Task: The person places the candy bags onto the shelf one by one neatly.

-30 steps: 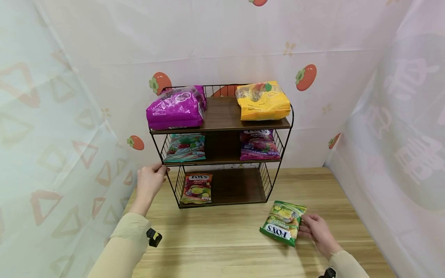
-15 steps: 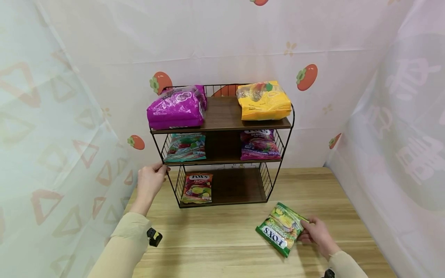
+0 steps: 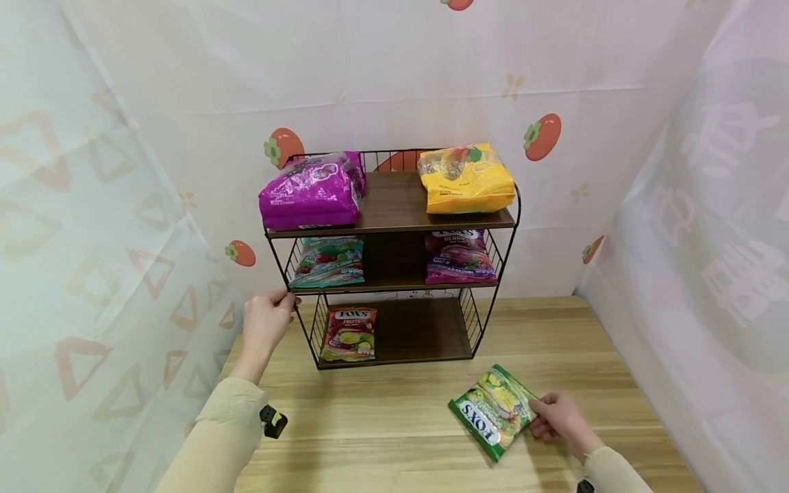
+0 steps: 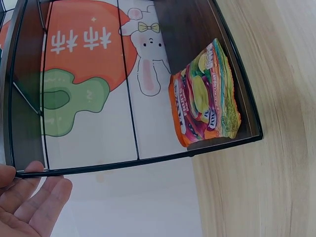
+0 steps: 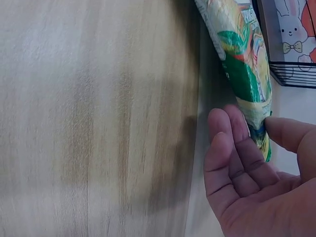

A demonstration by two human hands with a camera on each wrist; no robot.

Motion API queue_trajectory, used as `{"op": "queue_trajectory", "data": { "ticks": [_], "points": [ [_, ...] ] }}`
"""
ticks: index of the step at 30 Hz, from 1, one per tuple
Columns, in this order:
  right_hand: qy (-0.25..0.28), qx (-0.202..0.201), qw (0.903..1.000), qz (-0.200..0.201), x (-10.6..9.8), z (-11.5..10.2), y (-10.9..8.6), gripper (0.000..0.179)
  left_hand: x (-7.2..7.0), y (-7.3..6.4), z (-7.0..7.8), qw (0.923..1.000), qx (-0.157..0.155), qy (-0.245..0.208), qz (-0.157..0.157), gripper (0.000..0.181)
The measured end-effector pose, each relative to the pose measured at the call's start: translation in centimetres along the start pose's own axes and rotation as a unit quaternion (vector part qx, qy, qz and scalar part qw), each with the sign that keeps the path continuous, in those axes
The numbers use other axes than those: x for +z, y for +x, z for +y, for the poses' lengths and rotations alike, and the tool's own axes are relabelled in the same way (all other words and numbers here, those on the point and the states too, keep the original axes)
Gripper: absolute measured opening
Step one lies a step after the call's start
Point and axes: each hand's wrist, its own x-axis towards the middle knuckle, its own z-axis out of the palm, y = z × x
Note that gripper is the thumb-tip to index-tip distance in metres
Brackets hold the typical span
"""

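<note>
My right hand (image 3: 562, 421) pinches the edge of a green Fox's candy bag (image 3: 493, 411) between thumb and fingers, over the table in front of the rack. In the right wrist view the bag (image 5: 242, 59) is seen from its side, its corner between my thumb (image 5: 284, 131) and fingertips. My left hand (image 3: 266, 325) grips the left post of a black wire rack (image 3: 394, 289) with dark wooden shelves, at middle-shelf height. The left wrist view shows my thumb and fingers (image 4: 54, 197) around that black bar. A red-orange Fox's fruits bag (image 3: 349, 334) lies on the bottom shelf's left side.
On the top shelf sit a purple bag (image 3: 314, 192) at left and a yellow bag (image 3: 467, 181) at right. The middle shelf holds a teal candy bag (image 3: 329, 261) and a dark purple berries bag (image 3: 460, 257). Printed cloth walls surround the wooden table (image 3: 382, 424).
The green candy bag has turned and shifted slightly left and toward me in my right hand. My left hand stays on the rack post.
</note>
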Motion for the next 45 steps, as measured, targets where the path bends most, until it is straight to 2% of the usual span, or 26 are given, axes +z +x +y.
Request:
{"op": "queue_trajectory", "data": {
  "ticks": [13,17,21,24,30,33,36,41,45],
  "points": [
    [-0.067,-0.004,0.9977,-0.003,0.7,0.2,-0.4,0.021,0.0,0.0,-0.1,1.0000,-0.002,0.003,0.005,0.033],
    [-0.083,-0.005,0.9962,-0.026,0.7,0.2,-0.6,0.023,0.0,0.0,-0.2,1.0000,-0.003,0.007,0.007,0.033],
    [-0.098,-0.009,0.9930,-0.066,0.7,0.2,-0.9,0.026,0.0,0.0,-0.2,0.9999,-0.002,0.007,0.009,0.033],
    [-0.125,-0.022,0.9872,-0.097,0.7,0.2,-1.2,0.030,0.0,0.0,-0.2,1.0000,0.000,0.005,0.008,0.033],
    [-0.181,-0.067,0.9743,-0.116,0.9,0.1,-1.5,0.035,0.0,0.0,-0.1,1.0000,-0.001,-0.001,0.005,0.033],
    [-0.211,-0.079,0.9684,-0.107,0.9,0.1,-1.4,0.039,0.0,0.0,-0.1,1.0000,-0.001,-0.002,0.003,0.032],
    [-0.259,-0.101,0.9573,-0.079,1.1,0.2,-1.1,0.041,0.0,0.0,-0.1,1.0000,-0.002,-0.004,0.001,0.032],
    [-0.323,-0.147,0.9349,-0.017,1.7,0.1,-0.3,0.028,0.0,0.0,-0.2,1.0000,-0.001,-0.007,0.000,0.032],
    [-0.329,-0.159,0.9310,-0.003,2.0,-0.3,0.0,0.021,0.1,0.1,-0.1,1.0000,-0.003,-0.008,-0.001,0.032]
  ]
}}
